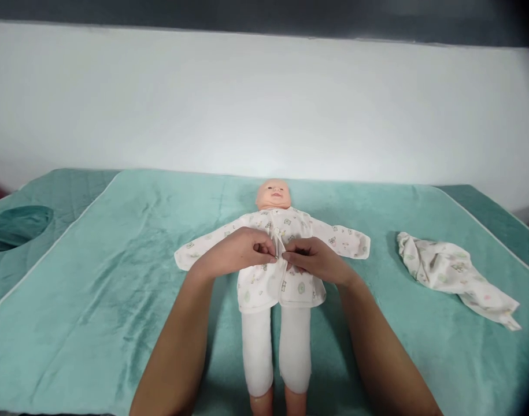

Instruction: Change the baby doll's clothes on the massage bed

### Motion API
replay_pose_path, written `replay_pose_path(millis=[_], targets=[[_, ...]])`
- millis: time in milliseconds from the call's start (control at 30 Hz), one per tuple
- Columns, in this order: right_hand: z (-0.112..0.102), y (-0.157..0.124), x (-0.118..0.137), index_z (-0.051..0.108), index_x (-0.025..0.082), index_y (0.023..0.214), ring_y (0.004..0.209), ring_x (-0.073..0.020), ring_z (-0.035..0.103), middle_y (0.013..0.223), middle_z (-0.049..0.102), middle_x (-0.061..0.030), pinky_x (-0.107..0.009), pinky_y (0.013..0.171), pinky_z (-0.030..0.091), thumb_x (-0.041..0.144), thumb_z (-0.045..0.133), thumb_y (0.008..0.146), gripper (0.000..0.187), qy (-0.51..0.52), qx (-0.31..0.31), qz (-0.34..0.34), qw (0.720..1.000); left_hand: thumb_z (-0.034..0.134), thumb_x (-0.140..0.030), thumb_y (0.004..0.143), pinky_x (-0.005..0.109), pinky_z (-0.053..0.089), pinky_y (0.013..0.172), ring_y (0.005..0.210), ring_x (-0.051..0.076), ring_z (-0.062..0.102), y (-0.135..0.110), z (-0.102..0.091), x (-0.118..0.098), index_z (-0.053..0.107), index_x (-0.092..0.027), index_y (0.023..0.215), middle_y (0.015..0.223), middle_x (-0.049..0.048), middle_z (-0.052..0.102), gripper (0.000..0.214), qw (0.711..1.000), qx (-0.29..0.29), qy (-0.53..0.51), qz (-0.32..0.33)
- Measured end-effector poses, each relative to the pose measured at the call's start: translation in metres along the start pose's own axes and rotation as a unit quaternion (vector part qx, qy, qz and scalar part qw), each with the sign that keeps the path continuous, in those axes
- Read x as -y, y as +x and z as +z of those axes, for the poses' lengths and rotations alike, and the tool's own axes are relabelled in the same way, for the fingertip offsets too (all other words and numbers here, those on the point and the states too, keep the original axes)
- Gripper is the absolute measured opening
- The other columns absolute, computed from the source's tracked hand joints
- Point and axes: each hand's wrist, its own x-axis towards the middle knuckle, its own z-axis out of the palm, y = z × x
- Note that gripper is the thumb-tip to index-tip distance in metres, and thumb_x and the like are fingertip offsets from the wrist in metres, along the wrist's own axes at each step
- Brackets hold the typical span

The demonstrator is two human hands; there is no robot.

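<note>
A baby doll (273,193) lies on its back, head away from me, on a green cover. It wears a white printed baby jacket (301,292) with both sleeves spread to the sides, and its upper legs are white. Over the chest, my left hand (249,251) pinches one front edge of the jacket between thumb and finger. Just across from it, my right hand (311,258) pinches the facing edge. The fingertips are a small gap apart at the front opening, which hangs slightly parted below them. Any fastener between the fingers is too small to make out.
A crumpled white printed garment (452,271) lies on the right of the green cover (95,277). At the far left is a bunched darker green cloth (17,228). A white wall (264,104) rises behind the bed.
</note>
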Motion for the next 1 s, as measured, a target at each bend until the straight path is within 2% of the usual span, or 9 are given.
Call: replay_pose_path(millis=[133, 200, 367, 567, 633, 733, 833, 1000], targets=[[0.001, 0.001, -0.003, 0.061, 0.015, 0.08, 0.059, -0.0094, 0.047, 0.071, 0.061, -0.0013, -0.022, 0.053, 0.034, 0.045, 0.059, 0.089, 0.031, 0.01, -0.011, 0.009, 1.0, 0.061, -0.03, 0.081, 0.024, 0.037, 0.058, 0.071, 0.013, 0.053, -0.002, 0.002, -0.005, 0.068, -0.02, 0.078, 0.078, -0.0005, 0.062, 0.012, 0.997, -0.013, 0.065, 0.043], [0.004, 0.0, -0.003, 0.06, 0.016, 0.081, 0.061, -0.0096, 0.048, 0.073, 0.061, -0.0008, -0.022, 0.054, 0.034, 0.043, 0.059, 0.089, 0.029, 0.0, -0.022, 0.008, 1.0, 0.059, -0.026, 0.082, 0.024, 0.038, 0.063, 0.077, 0.013, 0.055, -0.002, 0.002, -0.006, 0.068, -0.021, 0.079, 0.084, -0.0009, 0.064, 0.011, 0.996, -0.01, 0.064, 0.064], [0.014, -0.002, 0.003, 0.054, 0.016, 0.072, 0.061, -0.008, 0.04, 0.065, 0.049, 0.0025, -0.022, 0.054, 0.03, 0.034, 0.057, 0.09, 0.025, -0.095, -0.098, -0.021, 0.99, 0.059, -0.027, 0.082, 0.023, 0.037, 0.062, 0.076, 0.012, 0.054, -0.002, 0.002, -0.009, 0.065, -0.021, 0.081, 0.082, -0.0028, 0.062, 0.009, 0.998, -0.022, 0.048, 0.047], [0.02, -0.001, 0.003, 0.055, 0.017, 0.082, 0.045, -0.0071, 0.042, 0.055, 0.052, 0.0035, -0.021, 0.044, 0.032, 0.042, 0.055, 0.092, 0.027, 0.021, -0.072, 0.014, 0.997, 0.058, -0.019, 0.078, 0.022, 0.036, 0.059, 0.073, 0.011, 0.052, -0.001, 0.003, -0.006, 0.061, -0.018, 0.074, 0.082, -0.002, 0.062, 0.005, 0.996, -0.024, 0.059, 0.068], [0.02, -0.001, 0.002, 0.055, 0.017, 0.082, 0.044, -0.0067, 0.042, 0.055, 0.052, 0.0033, -0.02, 0.043, 0.031, 0.042, 0.058, 0.091, 0.027, 0.036, -0.077, 0.007, 0.996, 0.059, -0.023, 0.081, 0.022, 0.035, 0.055, 0.069, 0.011, 0.051, -0.002, 0.001, -0.003, 0.062, -0.018, 0.077, 0.079, -0.0008, 0.061, 0.008, 0.998, -0.008, 0.023, 0.057], [0.019, 0.001, 0.0, 0.056, 0.016, 0.083, 0.045, -0.0064, 0.043, 0.055, 0.052, 0.0031, -0.019, 0.041, 0.031, 0.043, 0.061, 0.089, 0.027, 0.057, -0.072, 0.004, 0.996, 0.059, -0.031, 0.086, 0.021, 0.039, 0.056, 0.067, 0.011, 0.054, -0.004, -0.003, 0.002, 0.064, -0.017, 0.086, 0.076, 0.0004, 0.062, 0.014, 0.995, 0.025, -0.087, 0.039], [0.017, 0.001, -0.004, 0.059, 0.015, 0.084, 0.044, -0.0063, 0.043, 0.056, 0.054, 0.002, -0.018, 0.04, 0.032, 0.044, 0.062, 0.089, 0.029, 0.062, -0.067, 0.005, 0.996, 0.061, -0.035, 0.087, 0.023, 0.046, 0.064, 0.07, 0.012, 0.058, -0.002, -0.003, 0.005, 0.062, -0.016, 0.091, 0.076, 0.002, 0.062, 0.019, 0.981, 0.028, -0.185, 0.043], [0.013, 0.002, -0.009, 0.062, 0.015, 0.085, 0.045, -0.0072, 0.046, 0.058, 0.058, 0.0, -0.019, 0.04, 0.036, 0.044, 0.068, 0.084, 0.03, 0.097, -0.053, 0.007, 0.994, 0.066, -0.034, 0.085, 0.025, 0.05, 0.063, 0.067, 0.011, 0.057, 0.006, 0.003, 0.01, 0.059, -0.015, 0.097, 0.079, 0.0029, 0.062, 0.024, 0.96, 0.048, -0.273, 0.049]])
